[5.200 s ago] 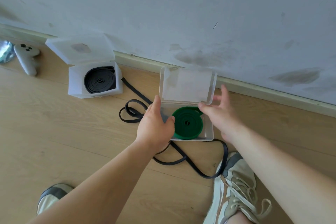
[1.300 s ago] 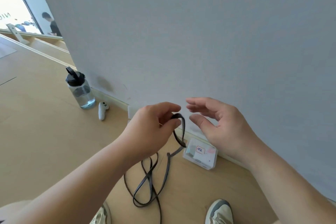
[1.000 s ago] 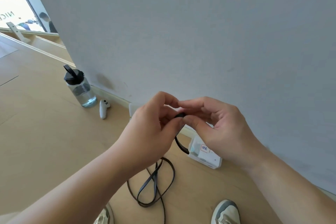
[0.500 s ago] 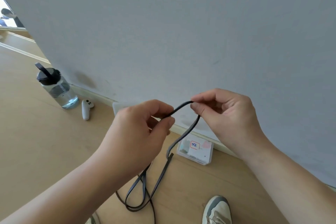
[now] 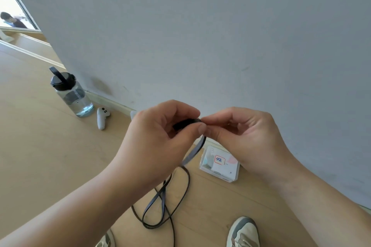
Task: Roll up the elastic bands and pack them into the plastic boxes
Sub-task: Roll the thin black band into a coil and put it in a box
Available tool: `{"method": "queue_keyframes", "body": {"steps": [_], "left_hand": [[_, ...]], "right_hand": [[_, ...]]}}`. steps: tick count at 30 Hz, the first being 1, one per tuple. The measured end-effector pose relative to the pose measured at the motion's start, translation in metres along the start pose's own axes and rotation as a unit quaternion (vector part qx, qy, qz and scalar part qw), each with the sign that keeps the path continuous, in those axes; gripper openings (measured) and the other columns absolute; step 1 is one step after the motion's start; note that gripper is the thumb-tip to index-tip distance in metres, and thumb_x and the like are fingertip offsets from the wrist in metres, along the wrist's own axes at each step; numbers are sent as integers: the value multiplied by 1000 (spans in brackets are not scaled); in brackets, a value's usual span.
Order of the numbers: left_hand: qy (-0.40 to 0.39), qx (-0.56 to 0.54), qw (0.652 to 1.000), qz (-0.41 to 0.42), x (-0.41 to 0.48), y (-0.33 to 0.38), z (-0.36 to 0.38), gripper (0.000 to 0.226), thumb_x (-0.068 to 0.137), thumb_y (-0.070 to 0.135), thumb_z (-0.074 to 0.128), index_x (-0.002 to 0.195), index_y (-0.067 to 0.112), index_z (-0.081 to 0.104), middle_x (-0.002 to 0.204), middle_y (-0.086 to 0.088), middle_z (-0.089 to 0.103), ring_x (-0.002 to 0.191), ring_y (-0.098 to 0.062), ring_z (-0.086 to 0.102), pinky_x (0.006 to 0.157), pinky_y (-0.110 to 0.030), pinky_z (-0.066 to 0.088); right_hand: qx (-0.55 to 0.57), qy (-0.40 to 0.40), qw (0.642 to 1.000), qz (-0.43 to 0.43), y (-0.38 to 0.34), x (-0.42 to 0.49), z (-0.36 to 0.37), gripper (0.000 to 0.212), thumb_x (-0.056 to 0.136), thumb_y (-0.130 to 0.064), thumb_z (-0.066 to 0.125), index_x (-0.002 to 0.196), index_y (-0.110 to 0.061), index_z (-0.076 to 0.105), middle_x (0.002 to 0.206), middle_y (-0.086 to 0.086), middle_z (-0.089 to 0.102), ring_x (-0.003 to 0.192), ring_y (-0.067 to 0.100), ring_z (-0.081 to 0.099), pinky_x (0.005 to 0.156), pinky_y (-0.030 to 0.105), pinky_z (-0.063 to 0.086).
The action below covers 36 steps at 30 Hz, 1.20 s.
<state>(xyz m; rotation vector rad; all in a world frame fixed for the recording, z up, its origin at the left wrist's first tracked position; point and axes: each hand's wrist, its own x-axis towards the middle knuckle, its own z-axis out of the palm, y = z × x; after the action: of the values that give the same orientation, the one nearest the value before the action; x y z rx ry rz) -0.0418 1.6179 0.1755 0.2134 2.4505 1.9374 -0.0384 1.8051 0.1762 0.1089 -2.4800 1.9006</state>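
Head view is showing the person at the start of a roll: the left hand (image 5: 160, 146) is pinching the upper end of a black elastic band (image 5: 186, 123) between thumb and forefinger, and the right hand (image 5: 247, 138) is pinching the same stretch just beside it, with the fingertips of both meeting. The rest of the band is hanging down and lying in loose loops on the floor (image 5: 40, 156) near the person's shoes. By the look of it the coil is barely begun. The next move is calling for tight, even turns, with one hand feeding band and the other keeping the core pinched. A closed plastic box (image 5: 219, 163) is sitting at the floor's edge against the wall, its lid label bearing blue handwriting in a red frame, seemingly "绿色"; nothing else is proving legible.
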Motion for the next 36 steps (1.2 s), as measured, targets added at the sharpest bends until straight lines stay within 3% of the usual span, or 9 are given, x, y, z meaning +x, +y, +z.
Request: {"method": "queue_keyframes", "body": {"steps": [5,8,11,16,19,22,27,32,36], "left_hand": [[51,115,989,83,3,-8,-5,18,87,15,80,99,29,82,81,20,75,79,-3,72,72,-9,52],[60,124,984,115,4,-6,-5,16,86,12,82,95,25,83,78,20,75,75,1,71,69,-5,49],[52,72,992,93,0,-3,-1,10,83,16,86,87,25,82,72,20,76,69,1,73,65,-6,52],[7,30,999,42,0,-3,-1,23,85,14,84,98,32,80,83,22,78,79,5,74,74,-8,54],[-16,55,997,61,-1,-4,-2,35,91,7,76,103,40,76,90,22,79,84,7,74,78,-7,54],[12,82,992,94,2,-7,-2,26,91,6,75,106,27,80,85,16,80,81,9,74,76,-7,54],[60,126,974,179,6,-10,-4,19,89,5,79,104,16,83,86,13,79,81,1,74,72,-12,55],[-5,133,972,192,5,-13,-4,26,93,1,73,114,16,80,99,13,79,91,3,72,78,-9,53],[-12,151,966,208,6,-13,-9,26,92,1,75,112,16,81,95,13,79,89,4,73,78,-10,54]], "right_hand": [[-54,53,997,-11,5,3,1,19,88,-12,79,87,-31,80,85,-11,78,81,6,74,74,15,54],[-10,32,999,0,5,4,3,18,88,-11,79,93,-28,80,91,-6,80,88,12,76,81,22,58],[68,6,998,14,2,2,8,16,86,-6,78,96,-17,80,92,3,81,91,20,78,86,30,62],[32,30,999,1,4,3,7,15,91,-6,74,92,-20,79,83,4,79,80,21,77,77,28,61],[20,43,999,3,4,4,6,15,93,-7,73,93,-22,79,82,3,79,78,22,76,78,33,62],[25,27,999,12,3,2,6,12,91,-10,75,94,-20,79,85,4,79,82,23,76,83,38,63],[69,2,997,26,-1,-2,7,15,82,-8,81,94,-17,78,90,3,81,90,19,78,84,29,61],[48,37,998,6,1,0,6,13,86,-7,78,87,-20,79,82,4,79,80,23,77,79,34,63],[42,31,999,-4,-2,0,4,12,86,-9,79,87,-21,80,78,4,78,74,20,74,74,28,61]]}}
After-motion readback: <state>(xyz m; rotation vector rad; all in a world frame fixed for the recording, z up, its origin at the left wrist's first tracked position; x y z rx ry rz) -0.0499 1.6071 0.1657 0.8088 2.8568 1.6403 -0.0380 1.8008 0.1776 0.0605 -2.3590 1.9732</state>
